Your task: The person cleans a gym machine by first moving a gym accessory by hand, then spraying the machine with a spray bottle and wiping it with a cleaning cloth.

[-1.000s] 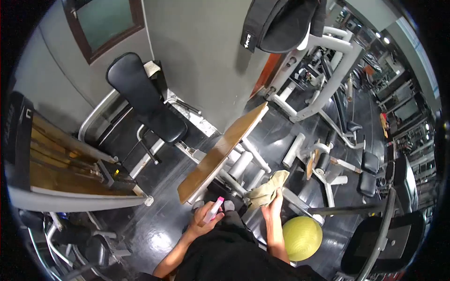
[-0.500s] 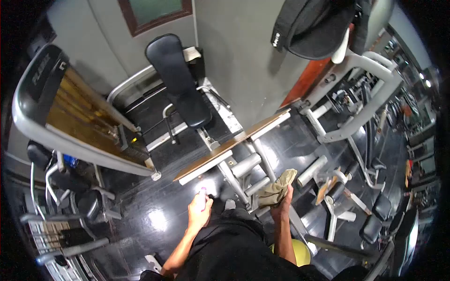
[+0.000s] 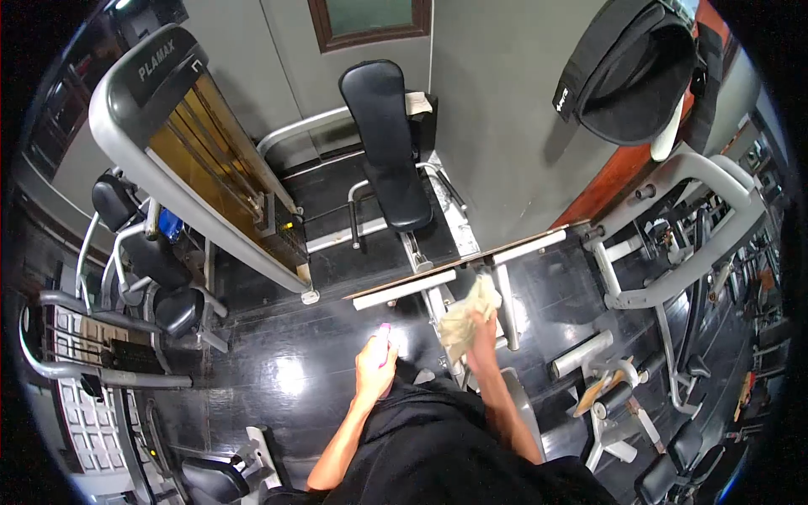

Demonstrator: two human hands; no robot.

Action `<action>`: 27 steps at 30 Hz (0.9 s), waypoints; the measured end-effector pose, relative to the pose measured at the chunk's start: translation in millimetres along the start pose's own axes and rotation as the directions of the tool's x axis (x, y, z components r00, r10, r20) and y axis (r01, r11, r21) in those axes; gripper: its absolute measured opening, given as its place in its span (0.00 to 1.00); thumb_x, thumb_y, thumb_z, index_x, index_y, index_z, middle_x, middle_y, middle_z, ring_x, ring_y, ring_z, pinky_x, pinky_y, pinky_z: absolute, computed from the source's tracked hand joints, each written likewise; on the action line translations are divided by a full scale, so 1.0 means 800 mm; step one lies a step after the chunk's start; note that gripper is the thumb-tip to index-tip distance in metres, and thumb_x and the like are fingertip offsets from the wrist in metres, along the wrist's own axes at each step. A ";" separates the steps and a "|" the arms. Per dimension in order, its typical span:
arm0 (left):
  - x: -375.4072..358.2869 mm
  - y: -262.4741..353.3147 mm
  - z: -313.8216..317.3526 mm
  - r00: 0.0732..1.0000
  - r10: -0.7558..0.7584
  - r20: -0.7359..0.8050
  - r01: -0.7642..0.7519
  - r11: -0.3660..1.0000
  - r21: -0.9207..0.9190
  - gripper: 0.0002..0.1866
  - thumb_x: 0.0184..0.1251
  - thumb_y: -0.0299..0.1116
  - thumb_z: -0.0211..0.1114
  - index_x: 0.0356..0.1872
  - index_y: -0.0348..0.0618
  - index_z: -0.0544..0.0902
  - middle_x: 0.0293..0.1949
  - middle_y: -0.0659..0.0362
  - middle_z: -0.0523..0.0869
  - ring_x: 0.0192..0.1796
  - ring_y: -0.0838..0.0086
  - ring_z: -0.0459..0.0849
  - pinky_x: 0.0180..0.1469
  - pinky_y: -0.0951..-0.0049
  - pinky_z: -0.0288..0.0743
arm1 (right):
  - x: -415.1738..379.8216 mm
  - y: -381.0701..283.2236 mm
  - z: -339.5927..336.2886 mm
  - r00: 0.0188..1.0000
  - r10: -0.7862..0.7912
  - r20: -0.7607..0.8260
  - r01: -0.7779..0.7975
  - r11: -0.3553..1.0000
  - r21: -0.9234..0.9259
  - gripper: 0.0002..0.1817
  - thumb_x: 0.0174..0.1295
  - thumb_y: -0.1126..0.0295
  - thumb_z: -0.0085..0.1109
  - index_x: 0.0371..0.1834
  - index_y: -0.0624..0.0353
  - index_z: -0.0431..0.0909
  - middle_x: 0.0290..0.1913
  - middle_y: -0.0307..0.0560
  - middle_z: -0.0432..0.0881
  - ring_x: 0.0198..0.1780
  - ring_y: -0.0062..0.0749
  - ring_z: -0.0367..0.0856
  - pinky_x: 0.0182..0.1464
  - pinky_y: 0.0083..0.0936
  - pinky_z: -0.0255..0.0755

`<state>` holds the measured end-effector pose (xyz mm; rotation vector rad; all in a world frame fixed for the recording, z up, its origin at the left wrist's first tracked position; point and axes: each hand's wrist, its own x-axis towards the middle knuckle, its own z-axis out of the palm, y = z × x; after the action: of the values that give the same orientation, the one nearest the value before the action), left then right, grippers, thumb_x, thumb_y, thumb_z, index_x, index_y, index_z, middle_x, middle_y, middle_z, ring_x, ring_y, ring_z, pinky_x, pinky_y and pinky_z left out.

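Note:
My left hand [image 3: 374, 370] is closed around a slim pink-and-white object [image 3: 384, 331] whose pink end sticks up past the fingers; I cannot tell its kind. In my right hand [image 3: 482, 343] is a crumpled pale yellow-beige cloth [image 3: 461, 324], gripped at its right side and hanging loosely. The cloth overlaps the metal frame of a gym machine just ahead, close below its long white bar [image 3: 404, 290]. A thin brown-edged board runs along that bar.
A black padded seat [image 3: 385, 143] stands beyond the bar. To the left rises a weight-stack machine [image 3: 139, 105] marked PLAMAX. A black cap-like item [image 3: 635, 84] hangs at upper right. More gym equipment [image 3: 606, 396] stands right, on dark shiny flooring [image 3: 252, 353].
My right hand has raised the cloth forward and slightly left, towards the machine's bar. The left hand keeps its hold on the slim object. The view has swung left.

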<state>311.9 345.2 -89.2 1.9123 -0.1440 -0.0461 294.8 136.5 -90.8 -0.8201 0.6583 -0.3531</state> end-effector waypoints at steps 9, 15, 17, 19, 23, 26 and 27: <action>-0.039 0.008 -0.039 0.990 -0.131 -0.056 0.117 0.970 -0.213 0.05 0.63 0.27 0.63 0.32 0.38 0.76 0.20 0.62 0.77 0.20 0.83 0.75 0.25 0.78 0.71 | 0.037 0.099 0.082 0.663 -0.725 0.188 0.534 0.282 -0.797 0.23 0.59 0.68 0.59 0.52 0.70 0.64 0.48 0.68 0.70 0.54 0.62 0.68 0.58 0.44 0.61; -0.036 0.000 -0.061 0.987 -0.142 -0.075 0.123 0.969 -0.215 0.05 0.63 0.27 0.62 0.31 0.38 0.75 0.20 0.63 0.77 0.21 0.82 0.77 0.25 0.79 0.71 | 0.005 0.106 0.103 0.792 -0.431 0.432 0.595 0.390 -0.703 0.15 0.56 0.69 0.59 0.45 0.61 0.69 0.41 0.58 0.73 0.43 0.60 0.75 0.40 0.45 0.71; -0.032 0.002 -0.067 0.987 -0.156 -0.050 0.140 0.963 -0.230 0.05 0.63 0.27 0.62 0.32 0.38 0.76 0.20 0.63 0.77 0.21 0.83 0.77 0.26 0.79 0.71 | 0.008 0.079 0.088 0.819 -0.348 0.456 0.568 0.385 -0.727 0.12 0.55 0.69 0.59 0.41 0.60 0.72 0.38 0.56 0.75 0.41 0.57 0.76 0.41 0.44 0.70; -0.028 0.004 -0.076 0.986 -0.167 -0.026 0.156 0.958 -0.240 0.05 0.63 0.28 0.62 0.32 0.39 0.76 0.20 0.63 0.77 0.21 0.83 0.77 0.26 0.79 0.71 | 0.029 0.078 0.060 0.755 -0.555 0.349 0.577 0.308 -0.756 0.13 0.53 0.70 0.59 0.39 0.62 0.72 0.36 0.59 0.75 0.39 0.57 0.76 0.41 0.43 0.70; -0.022 -0.005 -0.095 0.993 -0.114 0.006 0.113 0.969 -0.221 0.05 0.63 0.28 0.63 0.34 0.39 0.76 0.20 0.63 0.77 0.21 0.83 0.77 0.26 0.79 0.71 | 0.035 0.082 0.071 0.756 -0.650 0.081 0.412 0.376 -0.830 0.17 0.54 0.65 0.60 0.42 0.65 0.73 0.35 0.63 0.77 0.40 0.60 0.77 0.43 0.43 0.70; -0.025 -0.007 -0.114 0.995 -0.104 -0.001 0.101 0.962 -0.253 0.06 0.63 0.29 0.63 0.34 0.39 0.76 0.21 0.64 0.77 0.22 0.83 0.77 0.26 0.80 0.71 | 0.004 0.101 0.120 0.785 -0.574 0.233 0.539 0.449 -0.713 0.20 0.57 0.60 0.60 0.45 0.66 0.73 0.38 0.66 0.79 0.41 0.61 0.78 0.44 0.43 0.71; -0.025 -0.008 -0.121 0.992 -0.123 0.007 0.120 0.948 -0.296 0.06 0.63 0.29 0.63 0.34 0.39 0.76 0.22 0.64 0.77 0.22 0.83 0.77 0.26 0.80 0.71 | -0.004 0.121 0.133 0.803 -0.537 0.257 0.517 0.414 -0.750 0.22 0.58 0.59 0.60 0.47 0.67 0.72 0.39 0.67 0.79 0.42 0.60 0.78 0.44 0.43 0.72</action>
<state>302.2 440.5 -62.8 1.6188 -0.0089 -0.1321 366.9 259.6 -109.8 -1.9429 0.5463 -0.6666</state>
